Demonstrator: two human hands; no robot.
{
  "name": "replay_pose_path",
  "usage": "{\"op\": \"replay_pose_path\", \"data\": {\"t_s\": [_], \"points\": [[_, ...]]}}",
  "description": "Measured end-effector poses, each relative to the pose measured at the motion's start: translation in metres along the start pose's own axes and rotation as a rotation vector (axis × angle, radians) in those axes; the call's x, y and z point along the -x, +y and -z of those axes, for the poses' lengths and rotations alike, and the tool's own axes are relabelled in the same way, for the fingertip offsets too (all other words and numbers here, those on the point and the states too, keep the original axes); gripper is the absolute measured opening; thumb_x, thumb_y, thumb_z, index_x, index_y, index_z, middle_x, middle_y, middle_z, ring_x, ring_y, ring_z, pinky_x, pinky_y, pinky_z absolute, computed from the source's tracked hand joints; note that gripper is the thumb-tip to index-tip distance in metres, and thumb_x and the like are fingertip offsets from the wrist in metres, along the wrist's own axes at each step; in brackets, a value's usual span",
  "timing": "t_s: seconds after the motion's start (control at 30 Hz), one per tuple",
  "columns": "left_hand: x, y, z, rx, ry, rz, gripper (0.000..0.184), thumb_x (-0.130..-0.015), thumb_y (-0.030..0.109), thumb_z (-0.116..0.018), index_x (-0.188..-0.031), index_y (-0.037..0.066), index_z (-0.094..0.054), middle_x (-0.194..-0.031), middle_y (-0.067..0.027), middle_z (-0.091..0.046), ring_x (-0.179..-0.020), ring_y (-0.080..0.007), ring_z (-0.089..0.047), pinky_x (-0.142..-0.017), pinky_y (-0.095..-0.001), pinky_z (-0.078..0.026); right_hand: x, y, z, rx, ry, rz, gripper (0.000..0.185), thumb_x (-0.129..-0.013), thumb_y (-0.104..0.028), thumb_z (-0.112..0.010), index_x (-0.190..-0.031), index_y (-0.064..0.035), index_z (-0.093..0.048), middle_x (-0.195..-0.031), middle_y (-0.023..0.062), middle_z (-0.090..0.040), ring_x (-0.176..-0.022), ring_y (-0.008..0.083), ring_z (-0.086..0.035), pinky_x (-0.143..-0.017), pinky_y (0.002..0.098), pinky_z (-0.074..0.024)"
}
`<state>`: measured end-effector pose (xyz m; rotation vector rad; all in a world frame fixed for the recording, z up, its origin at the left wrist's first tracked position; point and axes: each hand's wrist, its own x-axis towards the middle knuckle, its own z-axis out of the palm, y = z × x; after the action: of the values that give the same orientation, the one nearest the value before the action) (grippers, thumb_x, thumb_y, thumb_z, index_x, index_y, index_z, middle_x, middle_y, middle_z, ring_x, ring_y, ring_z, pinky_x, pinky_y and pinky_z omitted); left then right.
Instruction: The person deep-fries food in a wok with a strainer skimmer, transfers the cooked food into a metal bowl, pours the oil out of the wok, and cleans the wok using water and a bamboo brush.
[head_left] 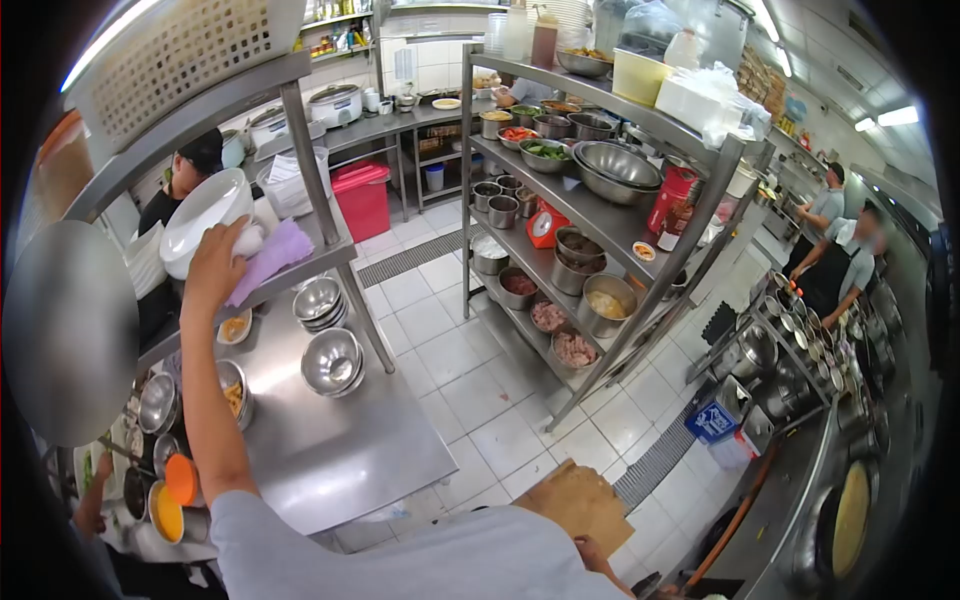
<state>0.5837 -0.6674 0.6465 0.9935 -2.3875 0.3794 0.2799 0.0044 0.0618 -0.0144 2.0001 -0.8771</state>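
My left arm reaches up to the steel shelf at the left. My left hand (216,258) is closed on the lower right side of a tilted white bowl (208,215); its thumb is hidden. Right beside the fingers are a small white item (249,238), unclear in kind, and a purple cloth (272,260) lying over the shelf edge. Low in the view, beyond my grey shirt, my right hand (592,550) shows only in part, and its fingers are hidden. Stacked steel bowls (332,362) stand on the steel counter (290,455) below the left arm.
A perforated plastic crate (185,65) sits above the shelf. Across the tiled aisle stands a steel rack (590,235) with pots and bowls of food. Flattened cardboard (572,510) lies on the floor. One person (185,185) is behind the shelf; two co-workers (845,250) stand at the right.
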Motion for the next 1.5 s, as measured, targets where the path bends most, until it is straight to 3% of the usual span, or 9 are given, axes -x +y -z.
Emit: {"op": "replay_pose_path", "data": {"t_s": [0.1, 0.23, 0.4, 0.5, 0.6, 0.83, 0.97, 1.23, 1.5], "points": [[0.008, -0.001, 0.006, 0.096, 0.382, 0.006, 0.059, -0.076, 0.0, -0.056, -0.133, 0.006, -0.043, -0.127, -0.0154, -0.049, -0.118, -0.0303, -0.046, -0.099, -0.0357, -0.037, 0.013, -0.033, -0.012, 0.018, 0.059, 0.053, 0.045, -0.079, -0.025, -0.065, -0.112, 0.005, -0.059, -0.087, 0.0157, -0.066, -0.079, 0.0243, -0.063, -0.07, 0.033, -0.0512], [0.02, 0.047, 0.012, 0.697, 1.329, 0.271, 0.047, -0.088, 0.004, -0.055, -0.132, -0.002, -0.04, -0.131, -0.0157, -0.047, -0.118, -0.0251, -0.048, -0.097, -0.0347, -0.04, -0.004, -0.038, -0.018, -0.074, 0.013, -0.015, 0.045, -0.08, -0.02, -0.062, -0.118, 0.0026, -0.054, -0.083, 0.0143, -0.064, -0.074, 0.0219, -0.062, -0.065, 0.0333, -0.0521], [0.027, 0.107, -0.034, 1.482, 1.304, 0.214, 0.049, -0.084, 0.009, -0.059, -0.128, -0.005, -0.042, -0.127, -0.0163, -0.049, -0.114, -0.0286, -0.051, -0.101, -0.0398, -0.039, -0.012, -0.027, -0.012, -0.186, 0.043, -0.069, 0.04, -0.083, -0.008, -0.056, -0.122, -0.0003, -0.048, -0.084, 0.0132, -0.062, -0.062, 0.0209, -0.062, -0.053, 0.0342, -0.0545], [0.014, 0.194, -0.08, 2.473, 0.319, -0.138, 0.073, -0.077, 0.03, -0.062, -0.137, 0.002, -0.032, -0.133, -0.0176, -0.042, -0.121, -0.0345, -0.043, -0.101, -0.0546, -0.036, -0.008, -0.006, -0.013, -0.207, 0.108, -0.007, 0.04, -0.083, -0.006, -0.055, -0.122, -0.0002, -0.048, -0.085, 0.0142, -0.061, -0.058, 0.0213, -0.062, -0.05, 0.0339, -0.0548], [0.019, 0.318, -0.105, 3.016, -0.6, -0.002, 0.074, -0.075, 0.031, -0.069, -0.138, 0.017, -0.035, -0.141, -0.021, -0.033, -0.128, -0.0379, -0.037, -0.091, -0.059, -0.045, 0.026, 0.002, -0.012, -0.284, 0.183, -0.11, 0.04, -0.083, -0.006, -0.056, -0.122, -0.0015, -0.049, -0.084, 0.0145, -0.062, -0.059, 0.0209, -0.062, -0.051, 0.0334, -0.0547], [0.151, 0.512, -0.117, 2.645, -1.919, 0.263, 0.063, -0.082, 0.041, -0.063, -0.128, 0.005, -0.041, -0.106, -0.0131, -0.058, -0.081, -0.0237, -0.062, -0.054, -0.0339, -0.053, 0.093, 0.083, -0.011, -0.484, 0.424, 0.008, 0.038, -0.084, -0.009, -0.056, -0.122, -0.0043, -0.051, -0.073, 0.0091, -0.059, -0.059, 0.0181, -0.062, -0.05, 0.0309, -0.0525], [0.196, 0.573, -0.105, 2.288, -2.204, -0.176, 0.063, -0.083, 0.049, -0.06, -0.123, 0.002, -0.046, -0.096, -0.0137, -0.061, -0.071, -0.0231, -0.061, -0.05, -0.0312, -0.05, 0.135, 0.116, -0.023, -0.655, 0.609, -0.085, 0.037, -0.083, -0.01, -0.056, -0.119, -0.0041, -0.051, -0.071, 0.0094, -0.059, -0.057, 0.0176, -0.061, -0.048, 0.0303, -0.0513], [0.299, 0.673, -0.087, 1.727, -2.346, 0.518, 0.044, -0.09, 0.027, -0.054, -0.126, 0.004, -0.044, -0.108, -0.0137, -0.058, -0.091, -0.0276, -0.059, -0.068, -0.0362, -0.051, 0.184, 0.212, -0.104, -1.04, 0.662, -0.517, 0.04, -0.077, -0.008, -0.052, -0.116, -0.0036, -0.054, -0.072, 0.0137, -0.063, -0.055, 0.0209, -0.062, -0.047, 0.0342, -0.0524], [0.36, 0.736, -0.082, 1.589, -2.48, 0.092, 0.053, -0.079, 0.005, -0.052, -0.13, 0.004, -0.04, -0.111, -0.0141, -0.055, -0.094, -0.0282, -0.057, -0.07, -0.0354, -0.051, 0.2, 0.28, -0.183, -1.153, 0.757, -0.661, 0.029, -0.076, -0.008, -0.047, -0.101, -0.0021, -0.06, -0.074, 0.0137, -0.064, -0.056, 0.0222, -0.062, -0.049, 0.0375, -0.0518]]}}
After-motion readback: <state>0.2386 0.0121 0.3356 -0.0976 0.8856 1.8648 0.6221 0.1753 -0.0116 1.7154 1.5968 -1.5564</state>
